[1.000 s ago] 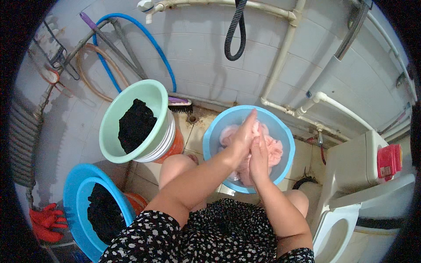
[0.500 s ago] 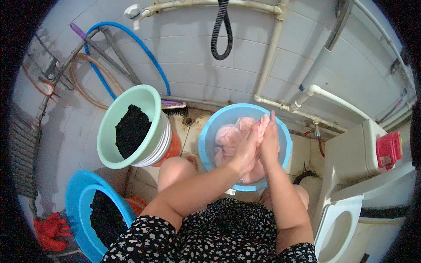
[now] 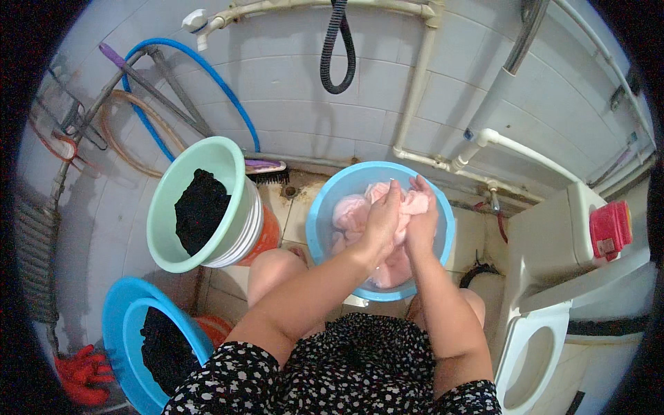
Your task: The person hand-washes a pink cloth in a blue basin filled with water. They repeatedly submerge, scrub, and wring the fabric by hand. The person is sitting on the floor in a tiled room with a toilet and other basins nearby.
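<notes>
A wet pink cloth garment (image 3: 352,213) lies bunched up in a light blue basin (image 3: 315,225) on the floor between my knees. My left hand (image 3: 382,223) grips part of it from the left, thumb and fingers pointing away from me. From the right, my right hand (image 3: 423,227) closes round the same gathered part, its fingers curled over the far side. Folds of the pink cloth show between the two palms, lifted above the rest. The garment's full shape is hidden by its folds and my hands.
At the left, a pale green basin (image 3: 160,238) holding black cloth (image 3: 200,211) rests on stacked buckets (image 3: 254,232). Nearer stands a blue basin (image 3: 117,346) with more black cloth (image 3: 166,351). A toilet (image 3: 553,277) is at the right. A brush (image 3: 268,170) lies by the wall.
My hands have come down slightly and opened wider round the pink cloth, so a broader bunch shows between them. The fingers of my right hand now bend over it.
</notes>
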